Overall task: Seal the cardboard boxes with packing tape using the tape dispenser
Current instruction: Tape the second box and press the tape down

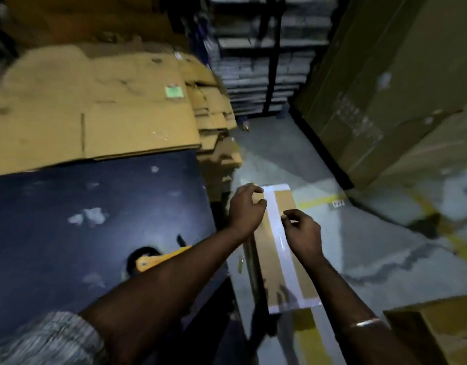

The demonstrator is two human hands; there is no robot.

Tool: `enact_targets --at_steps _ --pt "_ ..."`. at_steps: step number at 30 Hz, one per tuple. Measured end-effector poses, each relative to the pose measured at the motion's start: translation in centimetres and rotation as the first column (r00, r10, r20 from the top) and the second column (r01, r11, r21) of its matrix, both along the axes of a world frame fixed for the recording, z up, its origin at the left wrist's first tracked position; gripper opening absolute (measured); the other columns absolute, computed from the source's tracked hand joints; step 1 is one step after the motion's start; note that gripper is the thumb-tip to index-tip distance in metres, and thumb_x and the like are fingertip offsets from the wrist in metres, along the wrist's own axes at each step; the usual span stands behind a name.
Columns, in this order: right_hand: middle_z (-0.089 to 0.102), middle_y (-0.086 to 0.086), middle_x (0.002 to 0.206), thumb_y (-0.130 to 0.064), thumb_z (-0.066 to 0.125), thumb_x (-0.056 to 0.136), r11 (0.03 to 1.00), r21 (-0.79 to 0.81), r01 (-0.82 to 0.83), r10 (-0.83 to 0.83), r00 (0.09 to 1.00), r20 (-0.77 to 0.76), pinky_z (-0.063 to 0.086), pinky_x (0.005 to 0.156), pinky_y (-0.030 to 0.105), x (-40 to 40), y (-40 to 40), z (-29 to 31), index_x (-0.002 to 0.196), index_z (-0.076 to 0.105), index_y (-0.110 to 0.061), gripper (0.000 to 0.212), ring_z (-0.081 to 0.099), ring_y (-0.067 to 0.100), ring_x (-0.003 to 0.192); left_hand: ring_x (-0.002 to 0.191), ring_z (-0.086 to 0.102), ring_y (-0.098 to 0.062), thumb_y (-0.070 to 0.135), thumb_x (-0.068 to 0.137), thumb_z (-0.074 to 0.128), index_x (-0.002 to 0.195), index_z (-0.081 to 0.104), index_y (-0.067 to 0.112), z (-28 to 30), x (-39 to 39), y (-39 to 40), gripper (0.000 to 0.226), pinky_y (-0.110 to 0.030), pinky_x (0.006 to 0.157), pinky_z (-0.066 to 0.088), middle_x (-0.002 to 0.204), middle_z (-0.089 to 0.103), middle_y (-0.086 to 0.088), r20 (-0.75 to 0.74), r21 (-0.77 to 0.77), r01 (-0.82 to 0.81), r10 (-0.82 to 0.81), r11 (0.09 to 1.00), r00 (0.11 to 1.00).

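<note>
Left of the hands lies the dark desk [69, 219]. Beneath both hands sits the taped box [285, 248]. The dispenser [158, 259] rests under the left forearm. Left hand [246, 206] and right hand [303, 233] hover loosely curled, grasping nothing.

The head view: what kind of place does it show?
Probably a warehouse or packing area: a stack of flattened cardboard lies on the dark table, large cartons stand at right, and storage shelves fill the back.

Brown cardboard box [270, 248] with clear glossy tape strip [282, 243], dark blue table [82, 233], yellow-orange tape dispenser [158, 259], grey-flecked sleeve [50, 338], yellow floor lines [319, 201]
</note>
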State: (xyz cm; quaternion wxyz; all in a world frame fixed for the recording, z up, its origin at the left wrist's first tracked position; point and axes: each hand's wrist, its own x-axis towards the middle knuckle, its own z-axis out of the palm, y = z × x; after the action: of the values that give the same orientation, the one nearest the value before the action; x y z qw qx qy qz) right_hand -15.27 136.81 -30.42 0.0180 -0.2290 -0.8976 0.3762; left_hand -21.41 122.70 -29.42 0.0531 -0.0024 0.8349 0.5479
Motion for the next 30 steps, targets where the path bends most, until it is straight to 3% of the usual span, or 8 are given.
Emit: enact_targets --at_steps 7,9,11,14,19,22,25,30 --pt "0.076 0.006 0.099 -0.028 0.066 0.092 0.952 0.121 -0.28 0.291 0.953 -0.088 0.051 0.081 0.033 0.0 -23.8 9.8 0.101 0.075 -0.016 0.017 0.069 0.026 0.098 0.11 0.061 -0.031 0.013 0.091 0.063 0.117 0.067 0.01 7.8 3.0 -27.8 0.026 -0.036 0.085 0.049 0.121 0.066 -0.011 -0.062 -0.06 -0.13 0.126 0.99 0.99" --pt "0.076 0.009 0.098 -0.03 0.066 0.093 0.904 0.144 -0.403 0.416 0.907 -0.072 0.048 0.074 0.031 0.0 -31.2 11.0 0.103 0.075 -0.014 0.021 0.069 0.027 0.097 0.106 0.063 -0.031 0.015 0.094 0.062 0.12 0.065 0.011 8.3 4.7 -36.1 0.026 -0.036 0.084 0.051 0.121 0.067 -0.011 -0.055 -0.088 -0.215 0.21 0.973 0.976" --pt "0.076 0.009 0.1 -0.031 0.065 0.095 0.841 0.132 -0.524 0.536 0.84 -0.079 0.049 0.076 0.028 0.4 -39.5 11.8 0.107 0.076 -0.01 0.027 0.07 0.025 0.097 0.098 0.065 -0.03 0.019 0.096 0.06 0.121 0.064 0.013 8.4 7.0 -44.7 0.025 -0.035 0.078 0.052 0.119 0.067 -0.009 -0.042 -0.113 -0.316 0.313 0.942 0.949" --pt "0.076 0.009 0.1 -0.027 0.067 0.094 0.74 0.065 -0.669 0.672 0.737 -0.073 0.053 0.082 0.031 1.7 -50.4 12.3 0.105 0.077 -0.009 0.023 0.07 0.023 0.095 0.103 0.064 -0.029 0.021 0.095 0.06 0.118 0.065 0.017 8.7 11.0 -55.8 0.024 -0.032 0.079 0.049 0.118 0.068 -0.006 -0.053 -0.186 -0.482 0.481 0.856 0.875" --pt "0.071 0.01 0.079 -0.025 0.066 0.094 0.502 -0.014 -0.865 0.863 0.502 -0.059 0.049 0.068 0.033 6.0 -65.1 12.1 0.087 0.072 -0.006 0.022 0.066 0.023 0.076 0.106 0.062 -0.03 0.012 0.094 0.058 0.112 0.067 0.007 9.1 20.0 -69.4 0.02 -0.028 0.076 0.041 0.115 0.068 -0.011 -0.065 -0.191 -0.727 0.73 0.66 0.68" --pt "0.072 0.004 0.084 -0.028 0.066 0.094 0.339 -0.041 -0.94 0.939 0.341 -0.043 0.049 0.074 0.03 9.6 -72.0 11.9 0.092 0.074 -0.009 0.02 0.063 0.018 0.079 0.105 0.064 -0.027 0.013 0.092 0.062 0.109 0.068 0.009 9.1 26.1 -74.9 0.018 -0.022 0.076 0.039 0.11 0.071 -0.01 -0.055 -0.176 -0.844 0.851 0.507 0.523" --pt "0.073 0.008 0.083 -0.031 0.064 0.094 0.171 -0.082 -0.982 0.984 0.175 -0.045 0.054 0.075 0.037 12.8 -77.3 11.6 0.087 0.072 -0.009 0.025 0.067 0.021 0.08 0.104 0.063 -0.022 0.011 0.092 0.063 0.115 0.069 0.013 8.9 31.9 -78.6 0.024 -0.023 0.08 0.043 0.115 0.069 -0.007 -0.047 -0.206 -0.919 0.934 0.337 0.353" --pt "0.068 -0.007 0.081 -0.035 0.063 0.097 -0.059 -0.086 -0.995 0.998 -0.058 -0.018 0.044 0.058 0.021 18.6 -85.0 11.4 0.093 0.069 -0.022 0.014 0.058 0.001 0.071 0.088 0.057 -0.013 0.01 0.093 0.063 0.114 0.068 0.015 8.8 41.9 -82.7 0.022 -0.023 0.069 0.045 0.11 0.069 -0.005 -0.037 -0.206 -0.974 0.994 0.094 0.104"
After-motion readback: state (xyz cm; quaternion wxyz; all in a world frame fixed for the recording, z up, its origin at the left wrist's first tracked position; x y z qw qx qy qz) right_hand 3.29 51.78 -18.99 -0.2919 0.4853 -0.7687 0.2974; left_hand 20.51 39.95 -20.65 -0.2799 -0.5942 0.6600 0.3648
